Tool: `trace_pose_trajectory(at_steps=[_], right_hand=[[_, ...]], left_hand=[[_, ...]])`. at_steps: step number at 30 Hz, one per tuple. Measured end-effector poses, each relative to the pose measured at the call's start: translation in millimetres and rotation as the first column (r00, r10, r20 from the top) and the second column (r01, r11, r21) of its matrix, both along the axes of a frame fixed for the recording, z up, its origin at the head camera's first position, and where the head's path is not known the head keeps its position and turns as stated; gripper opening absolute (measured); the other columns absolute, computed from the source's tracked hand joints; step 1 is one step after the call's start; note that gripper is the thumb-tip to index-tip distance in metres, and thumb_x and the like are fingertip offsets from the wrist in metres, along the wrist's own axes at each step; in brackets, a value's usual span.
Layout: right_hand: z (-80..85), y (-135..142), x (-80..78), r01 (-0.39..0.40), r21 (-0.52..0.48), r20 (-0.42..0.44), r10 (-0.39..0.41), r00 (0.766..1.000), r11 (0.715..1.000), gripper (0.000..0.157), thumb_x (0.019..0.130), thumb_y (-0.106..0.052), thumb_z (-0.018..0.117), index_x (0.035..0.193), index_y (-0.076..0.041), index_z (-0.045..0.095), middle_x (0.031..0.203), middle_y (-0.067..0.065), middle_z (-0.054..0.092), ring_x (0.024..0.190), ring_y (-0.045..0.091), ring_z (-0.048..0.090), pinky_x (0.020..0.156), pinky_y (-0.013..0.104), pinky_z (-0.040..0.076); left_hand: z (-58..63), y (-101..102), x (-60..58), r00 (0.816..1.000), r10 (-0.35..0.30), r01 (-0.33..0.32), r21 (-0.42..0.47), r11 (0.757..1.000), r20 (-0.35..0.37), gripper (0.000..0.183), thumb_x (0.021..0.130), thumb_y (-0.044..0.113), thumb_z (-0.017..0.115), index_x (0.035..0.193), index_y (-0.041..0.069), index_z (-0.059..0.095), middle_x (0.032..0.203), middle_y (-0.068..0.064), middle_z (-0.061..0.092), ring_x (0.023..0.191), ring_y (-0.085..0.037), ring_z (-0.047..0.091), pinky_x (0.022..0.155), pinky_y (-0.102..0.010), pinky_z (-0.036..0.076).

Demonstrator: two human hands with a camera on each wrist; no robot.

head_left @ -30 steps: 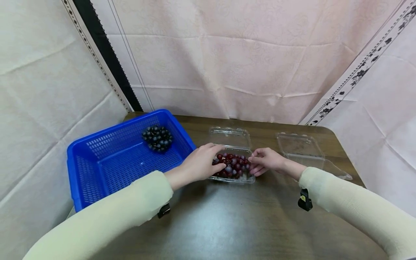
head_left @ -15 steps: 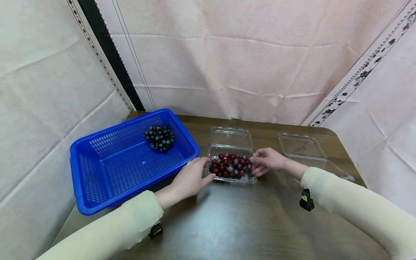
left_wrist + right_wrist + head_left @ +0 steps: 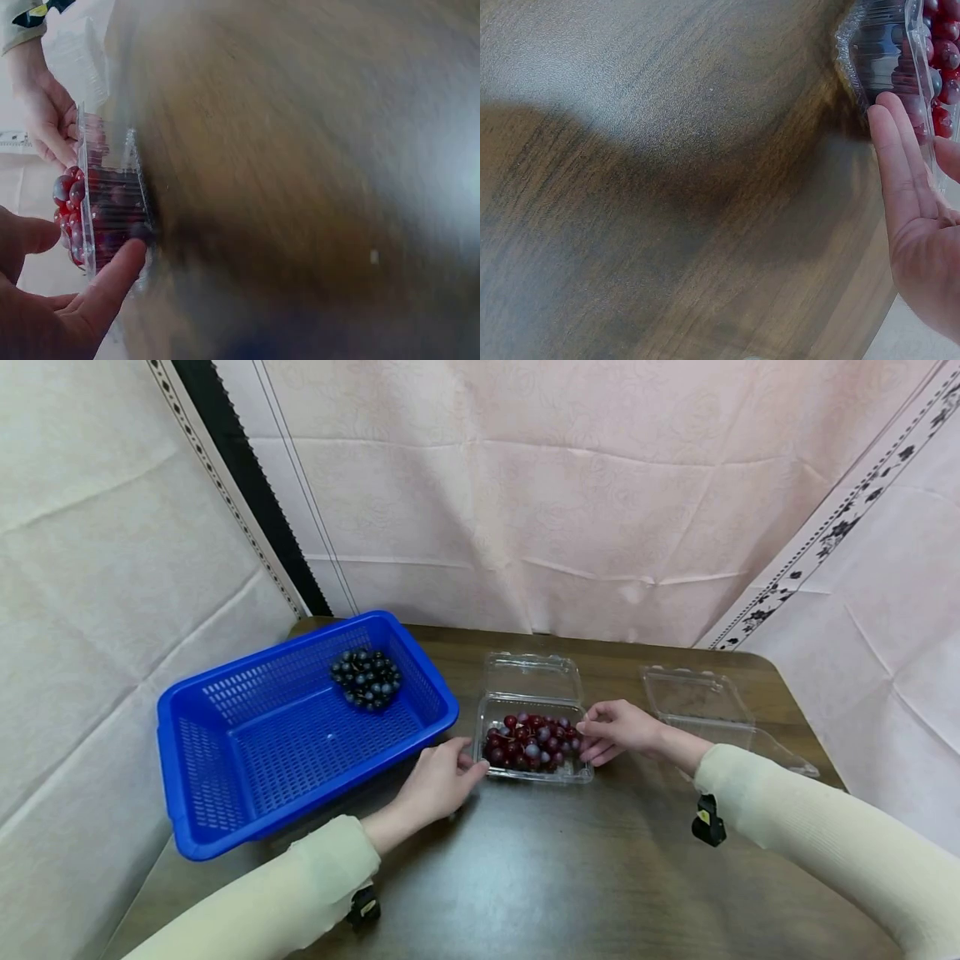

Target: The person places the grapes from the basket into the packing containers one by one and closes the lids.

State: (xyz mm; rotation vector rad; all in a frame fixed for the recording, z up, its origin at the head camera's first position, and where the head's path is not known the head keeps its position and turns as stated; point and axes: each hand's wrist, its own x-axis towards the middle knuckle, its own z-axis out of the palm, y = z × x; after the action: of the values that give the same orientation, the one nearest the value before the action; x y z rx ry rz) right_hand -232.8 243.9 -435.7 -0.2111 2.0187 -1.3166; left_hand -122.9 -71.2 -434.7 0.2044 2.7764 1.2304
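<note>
Red grapes point(image 3: 532, 745) lie heaped in a clear plastic clamshell container point(image 3: 480, 727), its lid point(image 3: 532, 677) folded back behind it. My left hand point(image 3: 437, 783) is at the container's front left corner; in the left wrist view its straight forefinger point(image 3: 120, 279) overlaps the outer wall, and the thumb stands apart from it. On the opposite side, my right hand point(image 3: 621, 727) holds the container's edge, thumb over the rim and fingers outside. Two fingers point(image 3: 896, 154) extend along that wall in the right wrist view.
A blue plastic basket point(image 3: 322, 806) stands left of my left hand, a bunch of black grapes point(image 3: 366, 679) in its far right corner. Another clear clamshell point(image 3: 693, 697) lies open at the table's right, behind my right wrist. A pale cloth hangs behind the table.
My left hand has come off the top of the grapes and moved left and toward me, to the container's left side. The right hand keeps its place.
</note>
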Motion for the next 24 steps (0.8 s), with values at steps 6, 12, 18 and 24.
trace_pose_trajectory(at_steps=[6, 12, 18, 24], right_hand=[[-0.8, 1, -0.2, 0.005, -0.003, 0.005, -0.005, 1.0, 1.0, 0.033, 0.1, -0.02, 0.053, 0.118, 0.007, 0.05, 0.102, 0.029, 0.065, 0.084, 0.032, 0.071, 0.08, 0.054, 0.057], [-1.6, 1, -1.2, -0.005, -0.014, 0.007, 0.005, 1.0, 1.0, 0.032, 0.1, -0.021, 0.053, 0.118, 0.006, 0.05, 0.103, 0.028, 0.065, 0.087, 0.034, 0.07, 0.08, 0.053, 0.057], [0.1, 4, -3.6, 0.006, 0.003, 0.013, -0.007, 1.0, 1.0, 0.038, 0.102, -0.025, 0.049, 0.125, 0.005, 0.045, 0.107, 0.027, 0.064, 0.093, 0.036, 0.068, 0.082, 0.052, 0.057], [3.6, 5, -11.8, 0.102, -0.018, 0.007, -0.101, 0.995, 0.995, 0.061, 0.103, -0.038, 0.043, 0.142, 0.005, 0.027, 0.128, 0.032, 0.052, 0.109, 0.037, 0.062, 0.087, 0.048, 0.056]], left_hand=[[-13.7, 4, -4.8, 0.966, 0.033, -0.114, 0.309, 0.944, 0.257, 0.045, 0.097, 0.021, 0.059, 0.134, -0.002, 0.049, 0.096, -0.017, 0.071, 0.069, -0.025, 0.072, 0.056, -0.033, 0.06], [-18.1, 8, -6.5, 0.921, 0.034, -0.234, 0.481, 0.845, 0.388, 0.041, 0.097, 0.014, 0.057, 0.135, 0.0, 0.048, 0.105, -0.022, 0.068, 0.083, -0.029, 0.072, 0.065, -0.038, 0.061], [-17.0, 10, -6.4, 0.901, 0.025, -0.289, 0.556, 0.779, 0.434, 0.04, 0.096, 0.007, 0.055, 0.135, -0.002, 0.046, 0.107, -0.026, 0.067, 0.087, -0.033, 0.071, 0.068, -0.04, 0.061], [-17.2, 12, -7.7, 0.891, 0.02, -0.312, 0.58, 0.752, 0.454, 0.04, 0.096, 0.005, 0.053, 0.135, -0.002, 0.046, 0.107, -0.028, 0.067, 0.088, -0.035, 0.071, 0.069, -0.04, 0.061]])
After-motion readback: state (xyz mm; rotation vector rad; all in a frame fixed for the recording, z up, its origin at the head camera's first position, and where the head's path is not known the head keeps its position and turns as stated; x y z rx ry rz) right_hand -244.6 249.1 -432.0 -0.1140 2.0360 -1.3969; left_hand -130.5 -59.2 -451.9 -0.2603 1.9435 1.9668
